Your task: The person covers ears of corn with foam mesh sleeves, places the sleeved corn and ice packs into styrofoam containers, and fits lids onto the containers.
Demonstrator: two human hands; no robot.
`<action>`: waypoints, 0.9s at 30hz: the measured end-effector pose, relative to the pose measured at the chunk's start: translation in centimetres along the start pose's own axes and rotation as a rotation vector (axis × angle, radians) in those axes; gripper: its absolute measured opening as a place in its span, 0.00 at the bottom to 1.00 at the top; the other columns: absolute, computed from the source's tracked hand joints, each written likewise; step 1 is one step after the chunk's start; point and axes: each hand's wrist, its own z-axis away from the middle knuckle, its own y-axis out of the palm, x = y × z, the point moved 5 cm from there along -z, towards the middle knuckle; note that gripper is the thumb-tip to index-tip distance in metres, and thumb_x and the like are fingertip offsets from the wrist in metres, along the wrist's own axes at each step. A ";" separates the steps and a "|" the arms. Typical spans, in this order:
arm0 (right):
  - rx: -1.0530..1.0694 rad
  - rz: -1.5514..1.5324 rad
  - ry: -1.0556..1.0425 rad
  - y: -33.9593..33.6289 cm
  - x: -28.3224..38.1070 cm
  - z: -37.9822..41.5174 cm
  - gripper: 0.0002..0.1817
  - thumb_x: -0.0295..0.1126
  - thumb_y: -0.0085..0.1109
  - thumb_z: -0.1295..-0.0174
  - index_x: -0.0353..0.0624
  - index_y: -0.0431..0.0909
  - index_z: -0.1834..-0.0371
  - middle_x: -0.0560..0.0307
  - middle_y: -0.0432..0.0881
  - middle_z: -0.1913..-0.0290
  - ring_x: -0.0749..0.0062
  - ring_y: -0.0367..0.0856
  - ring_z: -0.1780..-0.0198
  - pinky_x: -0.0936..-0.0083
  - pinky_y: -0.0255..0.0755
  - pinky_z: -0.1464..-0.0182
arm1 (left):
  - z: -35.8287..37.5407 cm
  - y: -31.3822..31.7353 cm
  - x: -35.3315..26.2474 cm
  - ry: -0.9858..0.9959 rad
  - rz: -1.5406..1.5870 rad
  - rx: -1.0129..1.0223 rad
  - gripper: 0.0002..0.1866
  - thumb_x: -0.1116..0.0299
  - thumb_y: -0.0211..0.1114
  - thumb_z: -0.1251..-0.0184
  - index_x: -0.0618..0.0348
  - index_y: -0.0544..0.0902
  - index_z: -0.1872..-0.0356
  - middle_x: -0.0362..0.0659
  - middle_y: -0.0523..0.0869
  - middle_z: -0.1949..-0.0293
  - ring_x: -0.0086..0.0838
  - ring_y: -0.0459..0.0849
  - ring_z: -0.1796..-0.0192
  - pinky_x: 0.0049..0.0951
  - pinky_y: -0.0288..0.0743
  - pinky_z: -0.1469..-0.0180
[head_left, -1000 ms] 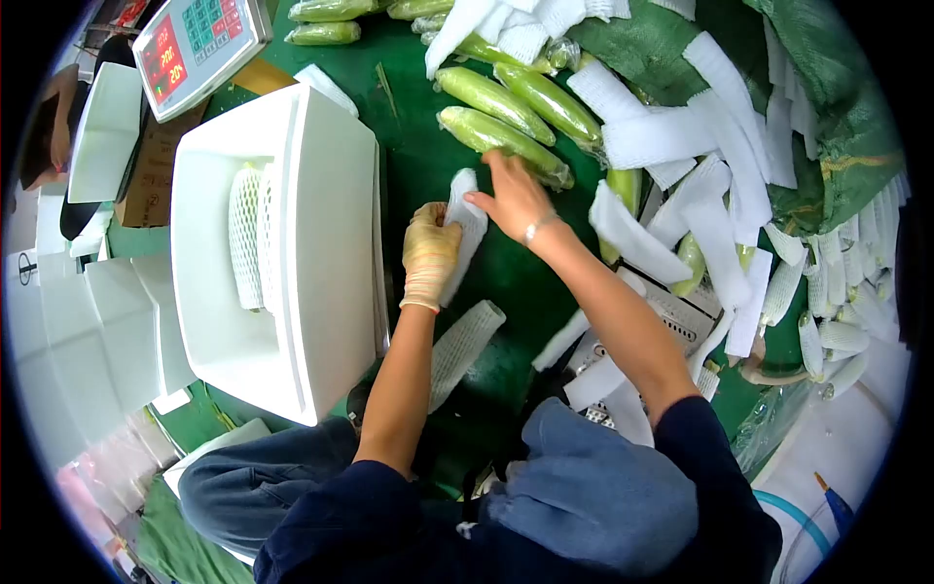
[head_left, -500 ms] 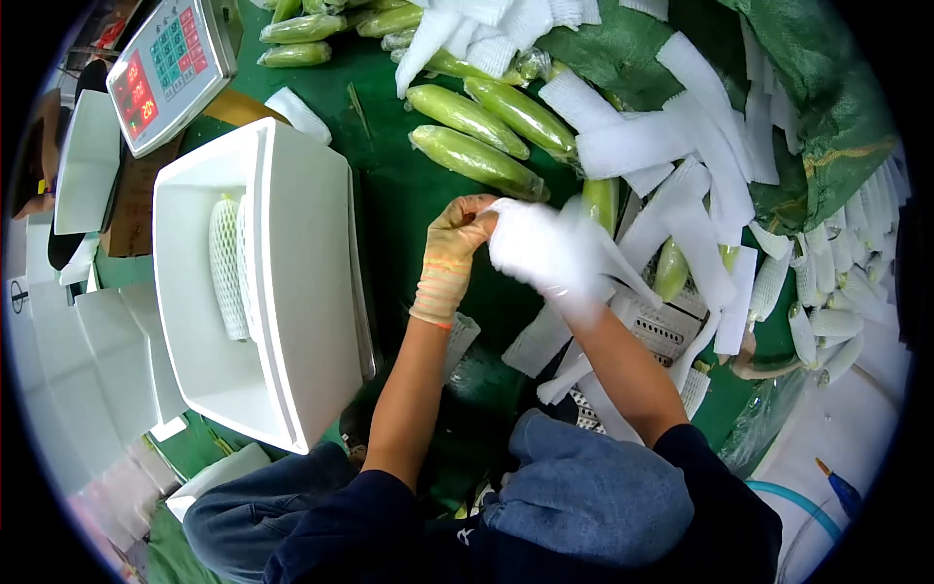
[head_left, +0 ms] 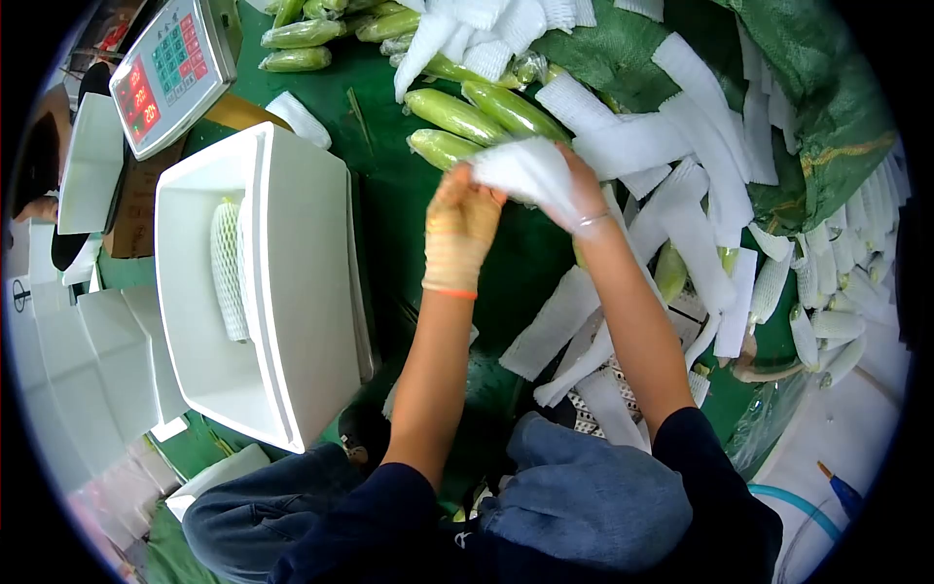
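Observation:
My left hand [head_left: 461,216], in a pale knitted glove, pinches one end of a white foam net sleeve [head_left: 525,169]. At the sleeve's other end is my right hand [head_left: 582,187], blurred by motion, its fingers closed on the foam. The sleeve is smeared and spans the space between both hands. Just beyond it lie several long green film-wrapped vegetables [head_left: 457,113], which look like corn cobs or gourds; one of them [head_left: 440,146] is partly hidden behind the sleeve.
A white foam box [head_left: 302,292] stands at left with net-wrapped pieces [head_left: 228,268] inside. Behind it is a digital scale [head_left: 173,73]. More loose foam sleeves [head_left: 642,144] and a green woven sack [head_left: 827,107] lie right. Netted pieces [head_left: 837,326] are heaped at far right.
Both hands have moved up and away from my body, towards the green vegetables. The right hand has swung upward with the sleeve, which now stretches flatter between the hands.

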 end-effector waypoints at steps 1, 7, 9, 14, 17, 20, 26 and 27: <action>-0.011 -0.102 0.130 1.0 0.9 -0.6 0.10 0.35 0.50 0.35 0.39 0.74 0.62 0.53 0.80 0.61 0.64 0.80 0.59 0.68 0.74 0.49 | -1.1 -0.7 -0.1 0.080 0.175 -0.042 0.15 0.68 0.59 0.36 0.66 0.74 0.51 0.50 0.79 0.49 0.37 0.78 0.45 0.41 0.70 0.41; 0.127 1.662 -0.350 -0.4 0.7 -2.0 0.25 0.51 0.65 0.49 0.35 0.78 0.76 0.41 0.77 0.78 0.55 0.77 0.77 0.67 0.70 0.71 | -1.0 -8.2 1.9 0.100 -0.744 -0.662 0.24 0.52 0.68 0.41 0.67 0.76 0.61 0.43 0.80 0.68 0.27 0.75 0.65 0.26 0.73 0.60; 0.249 1.454 -0.358 -1.6 -1.0 -1.1 0.23 0.48 0.66 0.49 0.35 0.77 0.79 0.40 0.75 0.79 0.54 0.77 0.78 0.67 0.70 0.72 | 1.1 -5.4 3.1 0.011 -0.632 -0.556 0.30 0.47 0.62 0.38 0.72 0.75 0.54 0.45 0.82 0.64 0.29 0.79 0.64 0.29 0.74 0.57; 0.215 1.463 -0.501 9.3 1.4 11.1 0.15 0.37 0.63 0.47 0.35 0.76 0.79 0.39 0.72 0.81 0.50 0.73 0.81 0.68 0.67 0.75 | 9.1 1.1 -0.1 -0.095 -1.064 -0.057 0.20 0.56 0.56 0.32 0.62 0.75 0.50 0.46 0.83 0.58 0.31 0.81 0.58 0.29 0.75 0.53; 0.160 1.372 -0.378 8.3 -0.6 8.2 0.17 0.38 0.63 0.50 0.34 0.74 0.82 0.39 0.70 0.83 0.48 0.71 0.81 0.67 0.66 0.76 | 10.6 -0.7 -1.1 -0.177 -0.579 -0.352 0.17 0.59 0.55 0.33 0.62 0.76 0.52 0.46 0.83 0.57 0.32 0.81 0.57 0.29 0.74 0.52; 0.011 1.230 -0.270 4.7 -2.7 3.8 0.16 0.38 0.64 0.53 0.33 0.76 0.82 0.41 0.72 0.84 0.52 0.71 0.82 0.67 0.66 0.76 | 7.0 -4.8 -1.9 -0.045 -0.646 -0.483 0.15 0.62 0.55 0.33 0.62 0.78 0.53 0.46 0.83 0.57 0.33 0.81 0.56 0.28 0.73 0.51; -0.542 0.668 -0.191 -5.7 -4.6 1.6 0.18 0.36 0.63 0.52 0.28 0.77 0.82 0.45 0.78 0.82 0.64 0.75 0.80 0.68 0.67 0.72 | 0.2 -12.1 2.4 -0.057 -1.185 -0.485 0.11 0.68 0.54 0.33 0.62 0.80 0.57 0.45 0.84 0.56 0.34 0.80 0.54 0.28 0.72 0.50; -0.520 0.777 -0.256 -5.9 -4.3 2.8 0.18 0.36 0.61 0.49 0.27 0.76 0.81 0.40 0.79 0.79 0.57 0.77 0.77 0.67 0.68 0.71 | 0.2 -11.3 2.4 0.037 -1.051 -0.517 0.13 0.66 0.53 0.31 0.63 0.79 0.55 0.46 0.84 0.55 0.35 0.79 0.53 0.29 0.70 0.48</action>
